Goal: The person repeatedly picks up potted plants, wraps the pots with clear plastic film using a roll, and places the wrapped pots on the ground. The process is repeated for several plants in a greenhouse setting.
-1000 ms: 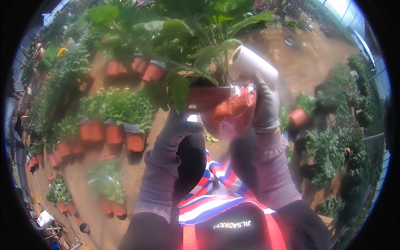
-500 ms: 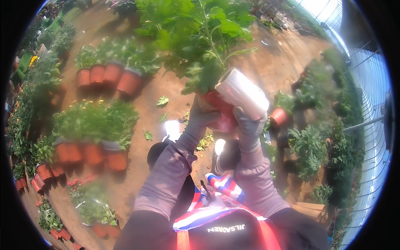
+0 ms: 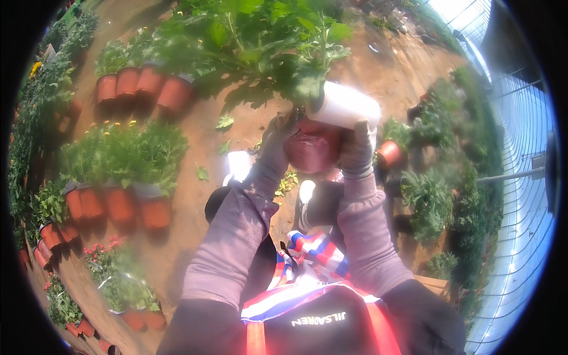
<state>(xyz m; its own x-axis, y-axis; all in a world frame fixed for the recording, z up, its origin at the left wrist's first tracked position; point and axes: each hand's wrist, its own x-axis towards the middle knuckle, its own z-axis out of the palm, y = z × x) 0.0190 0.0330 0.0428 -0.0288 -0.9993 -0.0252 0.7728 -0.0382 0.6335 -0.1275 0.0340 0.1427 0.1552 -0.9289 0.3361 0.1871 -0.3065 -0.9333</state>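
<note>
A reddish-brown plant pot (image 3: 313,148) is held up in front of me, wrapped in shiny clear film. A large leafy green plant (image 3: 266,47) grows from it and leans away toward the top of the view. My gloved left hand (image 3: 279,135) is closed on the pot's left side, its fingertips partly hidden. In my gloved right hand (image 3: 357,148) is a thick roll of stretch film (image 3: 346,106), lying across the pot's upper right against the rim. Its near end covers part of the right fingers.
Rows of potted plants (image 3: 121,204) stand at the left on brown soil. More leafy plants (image 3: 432,198) line the right side, near a tipped pot (image 3: 389,154). Loose leaves (image 3: 225,121) lie on the ground by my shoes (image 3: 306,201). A metal pole (image 3: 512,176) juts in at the right.
The film roll has turned closer to level. The pot has tilted so that more of its wrapped side faces me. Both hands have risen slightly, and the whole view has shifted a little.
</note>
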